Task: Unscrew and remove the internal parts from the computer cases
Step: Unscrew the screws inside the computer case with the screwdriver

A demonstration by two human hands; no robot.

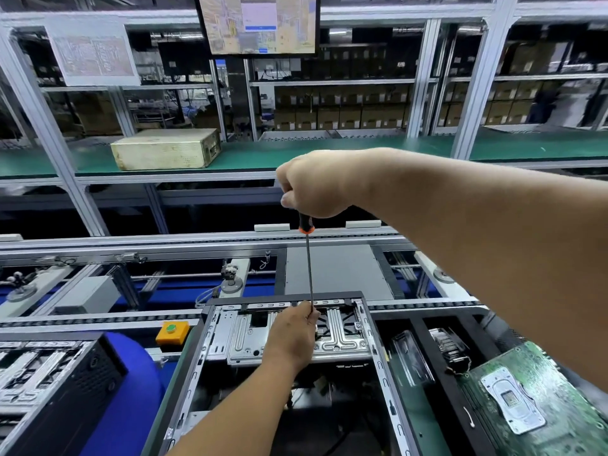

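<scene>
An open computer case (210, 327) lies on the bench in front of me, its silver drive cage (342, 337) exposed at the far end. A long screwdriver (308, 264) with a black and orange handle stands upright over the cage. My right hand (316, 182) grips the handle from above. My left hand (292, 334) reaches into the case and pinches the lower shaft near the tip. The tip itself is hidden behind my left fingers.
A green motherboard (539, 406) lies at the right, beside black parts in a tray. Another open case (49, 383) sits at the left, with a yellow box bearing a green button (171, 332) nearby. A conveyor (335, 268) runs behind; a beige case (164, 149) rests on the far shelf.
</scene>
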